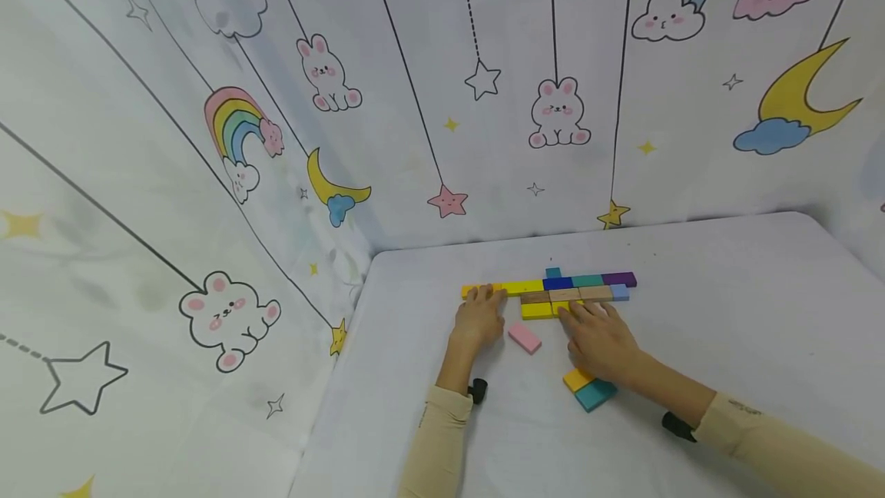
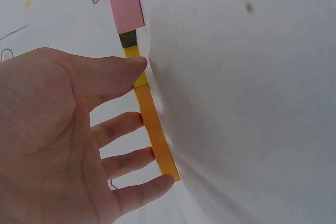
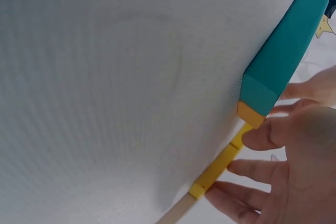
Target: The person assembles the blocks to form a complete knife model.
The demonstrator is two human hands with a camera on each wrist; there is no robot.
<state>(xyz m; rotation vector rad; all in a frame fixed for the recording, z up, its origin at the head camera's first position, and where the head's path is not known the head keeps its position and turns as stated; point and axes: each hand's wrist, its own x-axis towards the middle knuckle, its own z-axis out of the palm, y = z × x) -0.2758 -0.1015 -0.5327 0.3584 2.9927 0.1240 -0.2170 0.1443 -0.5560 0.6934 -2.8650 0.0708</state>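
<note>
My left hand (image 1: 478, 319) rests its fingertips along the orange block (image 2: 155, 129) at the left end of the back row. In the left wrist view its thumb lies by a yellow block (image 2: 140, 81), and the fingers are spread. My right hand (image 1: 603, 338) touches the front row's right yellow block (image 1: 565, 309), with loosely bent fingers that do not wrap round it. Another yellow block (image 1: 536, 311) lies beside that one. Between these rows runs a line of wood-coloured blocks (image 1: 563, 295). The right fingers partly hide the front row.
A pink block (image 1: 525, 337) lies loose between the hands. Near the right wrist are an orange block (image 1: 578, 380) and a teal block (image 1: 595, 394). The back row continues with blue (image 1: 557, 283), teal (image 1: 588, 280) and purple (image 1: 618, 279) blocks. Light blue (image 1: 620, 293) ends the middle row.
</note>
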